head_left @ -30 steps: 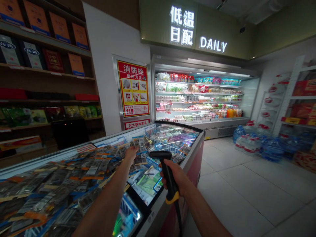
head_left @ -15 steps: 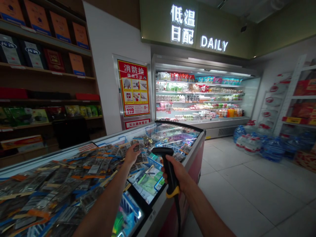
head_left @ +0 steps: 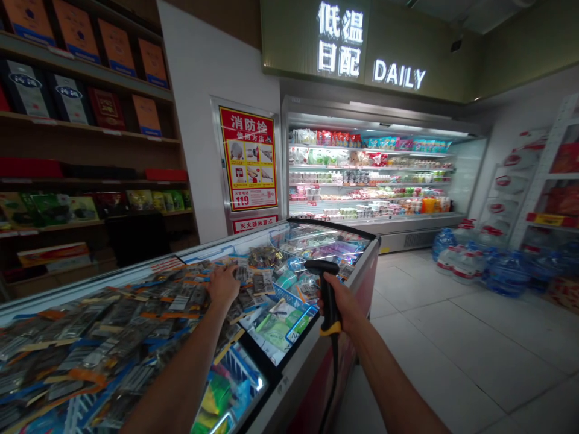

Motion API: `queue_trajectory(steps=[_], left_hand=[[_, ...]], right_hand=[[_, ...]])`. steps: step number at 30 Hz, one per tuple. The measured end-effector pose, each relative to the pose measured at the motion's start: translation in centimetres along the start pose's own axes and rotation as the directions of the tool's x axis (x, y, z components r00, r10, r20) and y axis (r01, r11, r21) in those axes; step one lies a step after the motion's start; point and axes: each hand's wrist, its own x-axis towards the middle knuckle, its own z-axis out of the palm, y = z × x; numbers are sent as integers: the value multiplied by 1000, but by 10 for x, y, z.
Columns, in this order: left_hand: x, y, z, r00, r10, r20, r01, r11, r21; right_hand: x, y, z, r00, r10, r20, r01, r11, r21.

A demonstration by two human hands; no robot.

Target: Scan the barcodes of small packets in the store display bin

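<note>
The left hand (head_left: 223, 283) is resting palm down on the spread of flat packets (head_left: 136, 319) covering the glass top of the chest freezer (head_left: 316, 355), its fingers lying flat and slightly spread over 1 packet (head_left: 239, 274), gripping nothing that can be seen. The right hand (head_left: 346, 304) is holding a black barcode scanner (head_left: 326, 289) upright, fingers wrapped tight around its grip, the head pointing toward the packets near the left hand. A cable (head_left: 333, 374) is hanging down from the scanner's yellow base beside the freezer's edge.
</note>
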Motion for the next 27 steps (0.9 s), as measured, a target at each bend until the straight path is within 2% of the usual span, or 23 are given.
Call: queue_trajectory(steps=[3,6,10,14,16,18,23,27], left_hand=[[-9,7,-1,992,12,-126,-6,999,52],[-21,33,4,974,144,-173,-134,989,66],[-39,85,26,951,307,26,-305,951,-50],[-55,126,53,857,442,264,-382,890,-250],[-59,137,63,822,443,357,-347,888,-300],[-58,142,69,816,399,419,-280,906,-317],[-42,131,69,842,259,473,-56,914,-402],[-30,108,62,889,169,426,62,877,-476]], right_hand=[[1,-4,-10,999,-13,-48,13,1000,7],[1,-7,-21,997,-16,-76,19,999,27],[-1,-9,-34,994,-48,-102,52,998,36],[-3,-11,-44,991,-54,-118,60,997,43],[-3,-10,-48,989,-25,-143,31,999,36],[-3,-10,-49,988,-24,-150,28,999,28],[-5,-9,-44,992,-48,-113,52,998,29],[-7,-7,-32,998,-22,-64,26,998,58]])
